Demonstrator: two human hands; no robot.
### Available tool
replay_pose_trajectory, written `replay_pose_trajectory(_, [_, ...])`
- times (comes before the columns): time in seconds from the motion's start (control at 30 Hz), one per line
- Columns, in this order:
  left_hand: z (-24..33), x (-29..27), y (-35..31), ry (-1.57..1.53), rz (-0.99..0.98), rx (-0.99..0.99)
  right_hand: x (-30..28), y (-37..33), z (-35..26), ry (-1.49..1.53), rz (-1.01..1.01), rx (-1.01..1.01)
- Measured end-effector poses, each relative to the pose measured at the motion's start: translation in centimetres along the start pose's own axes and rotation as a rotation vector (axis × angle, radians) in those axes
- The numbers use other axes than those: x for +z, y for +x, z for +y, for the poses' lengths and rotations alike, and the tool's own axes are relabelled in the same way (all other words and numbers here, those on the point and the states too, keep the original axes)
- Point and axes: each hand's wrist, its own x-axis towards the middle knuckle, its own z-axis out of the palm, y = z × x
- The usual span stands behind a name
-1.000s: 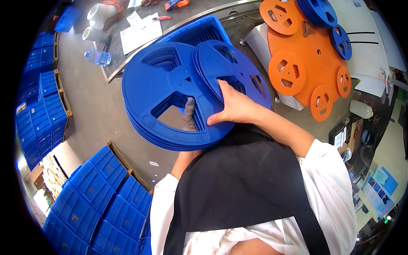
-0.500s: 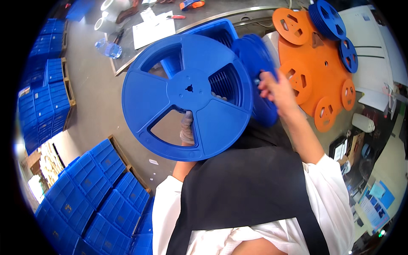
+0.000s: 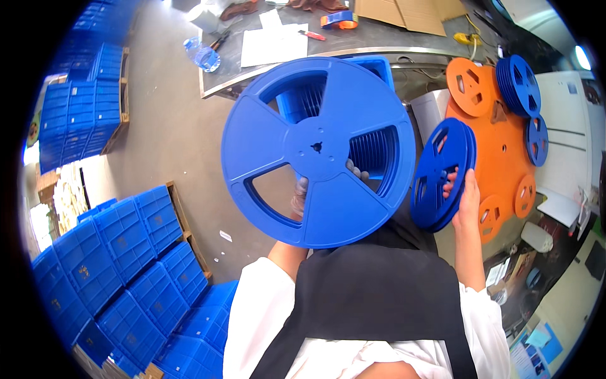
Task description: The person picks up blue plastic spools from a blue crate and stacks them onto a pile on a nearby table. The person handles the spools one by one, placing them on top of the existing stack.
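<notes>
A stack of large blue plastic reels (image 3: 265, 139) stands out in front of me, its front disc facing me and several more discs showing through the cutouts. My left hand (image 3: 300, 197), in a thin greyish glove, reaches through those cutouts and grips the stack; its palm is hidden behind the front disc. To the right, my bare right hand (image 3: 466, 201) holds a few blue reels (image 3: 434, 148) tilted nearly edge-on, its fingers showing through a cutout. A blue crate (image 3: 383, 68) is partly hidden behind the large stack.
On the right is an orange round table (image 3: 502, 129) bearing orange discs (image 3: 468, 87) and blue reels (image 3: 519, 85). The workbench (image 3: 221, 77) ahead holds paper, a tape dispenser (image 3: 339, 20), a red cutter and cardboard. A water bottle (image 3: 205, 57) stands left; stacked blue crates (image 3: 107, 246) line the left.
My view has shifted, with the bench and orange table now farther right. My right hand has moved its reels right and down, away from the large stack, with its fingers now through a cutout.
</notes>
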Motion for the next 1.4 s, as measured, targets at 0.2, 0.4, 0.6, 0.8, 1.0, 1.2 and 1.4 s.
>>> replay_pose_trajectory(0.2, [1.1, -1.3, 0.4, -0.017, -0.025, -0.06, -1.2, 1.1, 1.6, 0.012, 0.011, 0.037])
replay_pose_trajectory(0.4, [4.8, -8.7, 1.8, 0.198, 0.472, -0.145, -1.0, 0.9, 2.8, -0.021, 0.056, 0.073])
replay_pose_trajectory(0.6, [7.8, -14.2, 7.3, 0.893, 0.665, 0.069, -0.7, 0.8, 4.8, -0.082, 0.051, 0.165])
replay_pose_trajectory(0.8, [10.7, -23.9, 11.5, 0.851, 0.701, -0.019, -1.4, 1.3, 7.0, -0.168, 0.042, 0.212])
replay_pose_trajectory(1.0, [13.1, -27.7, 16.2, 1.032, 0.689, -0.211, -1.1, 1.9, 7.9, -0.226, 0.053, 0.259])
replay_pose_trajectory(1.2, [14.6, -31.3, 18.0, 0.971, 0.688, -0.223, -0.7, 2.1, 8.1, -0.257, 0.023, 0.21])
replay_pose_trajectory(1.4, [14.0, -36.1, 15.7, 0.221, 0.614, -0.042, -0.3, 2.3, 8.1, -0.26, 0.062, 0.149])
